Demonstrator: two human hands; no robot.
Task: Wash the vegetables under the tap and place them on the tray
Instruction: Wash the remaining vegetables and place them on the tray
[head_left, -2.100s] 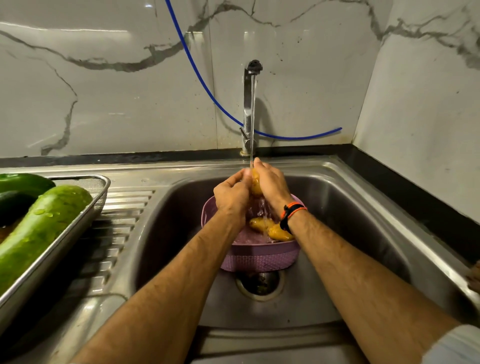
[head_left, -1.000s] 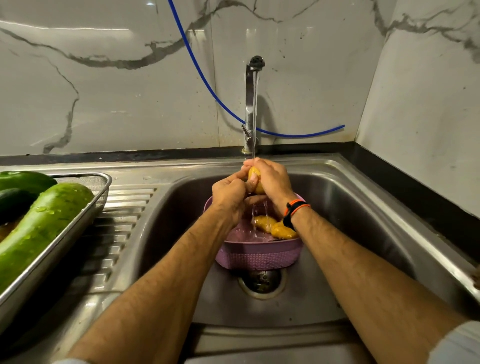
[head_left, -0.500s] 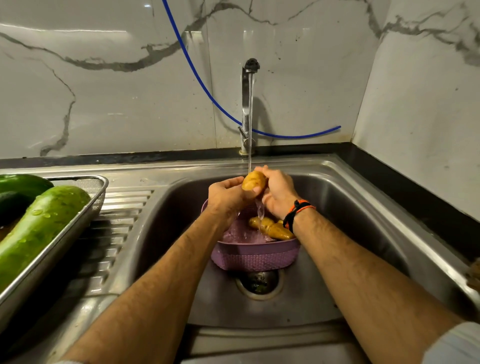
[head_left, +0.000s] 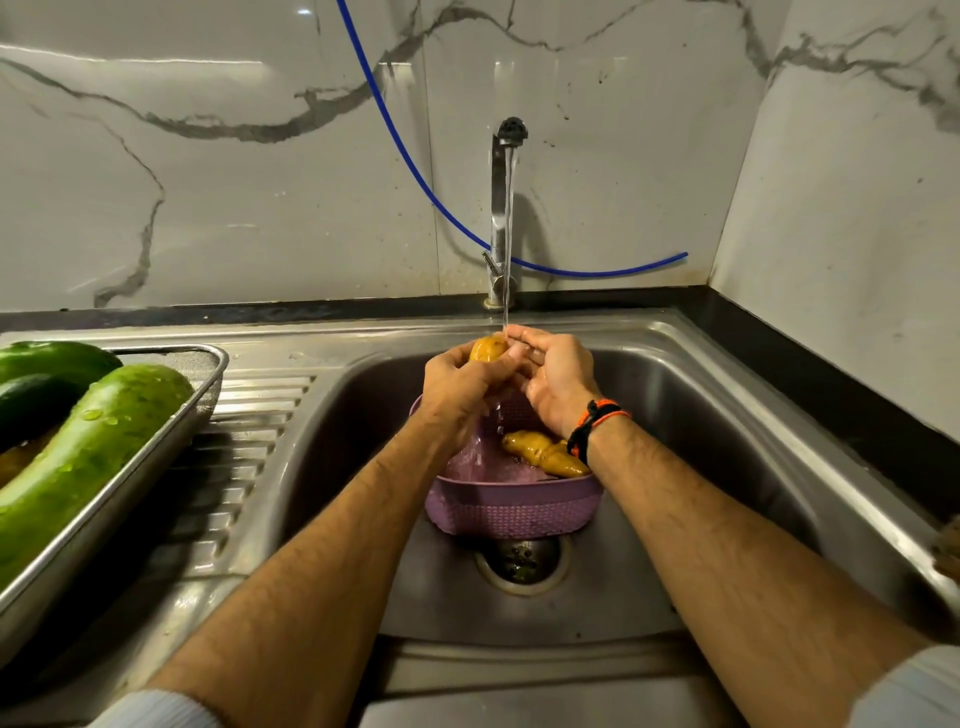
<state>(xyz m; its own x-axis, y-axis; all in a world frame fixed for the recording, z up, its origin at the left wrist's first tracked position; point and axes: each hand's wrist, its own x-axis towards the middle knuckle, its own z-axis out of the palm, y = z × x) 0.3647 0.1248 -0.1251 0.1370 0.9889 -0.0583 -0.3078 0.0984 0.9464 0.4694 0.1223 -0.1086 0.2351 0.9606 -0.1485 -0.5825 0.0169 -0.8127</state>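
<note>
The fingers (head_left: 457, 371) of the left hand (head_left: 457, 389) are curled round a small yellow potato (head_left: 487, 348), and the right hand (head_left: 558, 379) pinches its far end, so both hands hold it right under the thin stream from the tap (head_left: 503, 208), above the purple basket (head_left: 511, 506) in the sink (head_left: 727, 415).

I'd judge the potato light, hard and stiff, not something that bruises from a squeeze, but wet skin makes it slippery. A wrap round its middle, as the left hand has now, looks safer than a grip by the tip. If it slips, the basket below should catch it.

Two more yellow potatoes (head_left: 545, 452) lie in the basket, partly behind the right wrist with its black-and-orange band (head_left: 597, 421).

The tray (head_left: 171, 441) stands at nine o'clock from the hands, on the ribbed drainer of the worktop (head_left: 254, 415). It already carries big green gourds (head_left: 88, 457) beaded with water, which fill most of what shows, so room for a potato looks tight, likely near the mesh end.

The way from tap to tray looks open apart from the sink's rim. A blue hose (head_left: 415, 176) hangs along the marble wall behind, well out of the way. The drain (head_left: 522, 558) sits just in front of the basket.
</note>
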